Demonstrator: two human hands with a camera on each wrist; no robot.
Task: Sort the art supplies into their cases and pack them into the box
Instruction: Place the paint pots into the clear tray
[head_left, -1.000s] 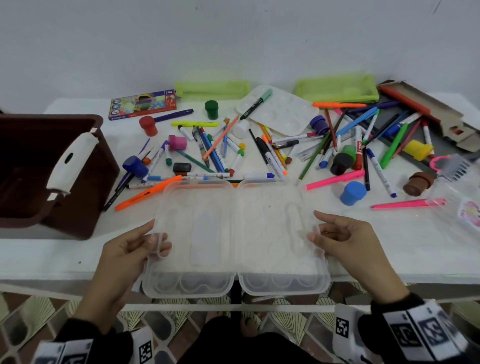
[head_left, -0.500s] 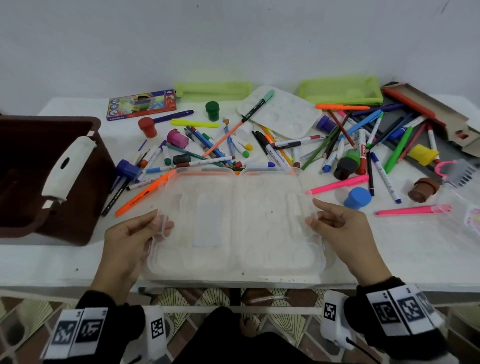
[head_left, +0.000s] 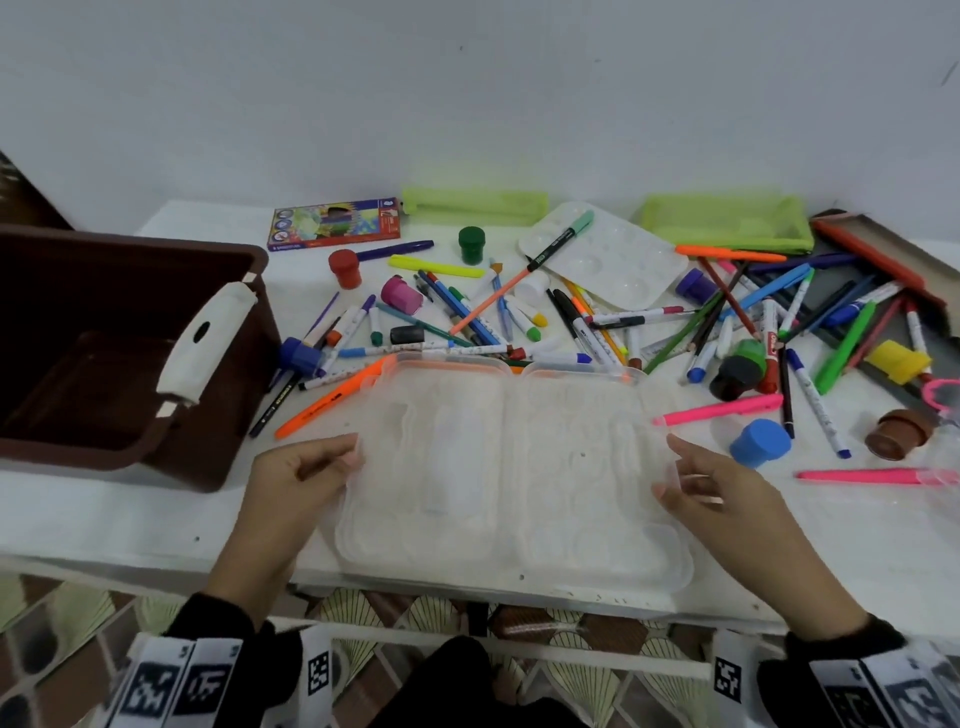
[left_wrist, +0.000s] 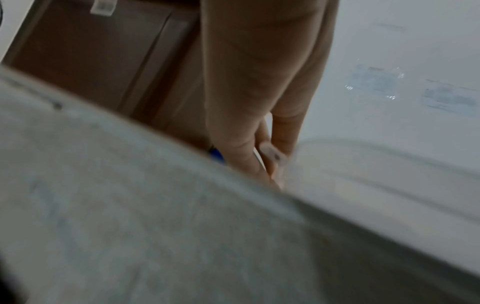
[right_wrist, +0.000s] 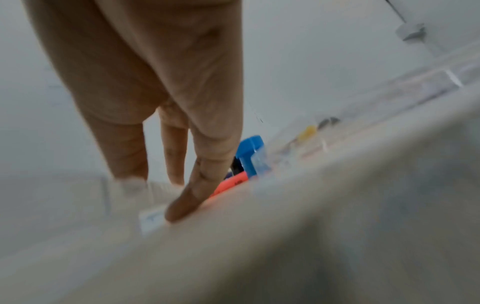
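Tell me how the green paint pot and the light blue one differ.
The green paint pot stands upright near the back of the table; the light blue paint pot lies tipped over near the front, by the right hand. Green is dark, blue bright. Both are small, capped and loose on the table.

Two green trays (head_left: 727, 221), one brown box (head_left: 130, 364), one clear case (head_left: 514, 467), two hands (head_left: 296, 483).

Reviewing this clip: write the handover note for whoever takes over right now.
Left hand pinches the left latch tab of the clear case; right hand holds its right edge.
The case lies open and empty at the table's front edge, with the brown box on its left, also empty.
Done: case opened.
Left: markers and paint pots, all loose behind the case, go into cases, then into the box.
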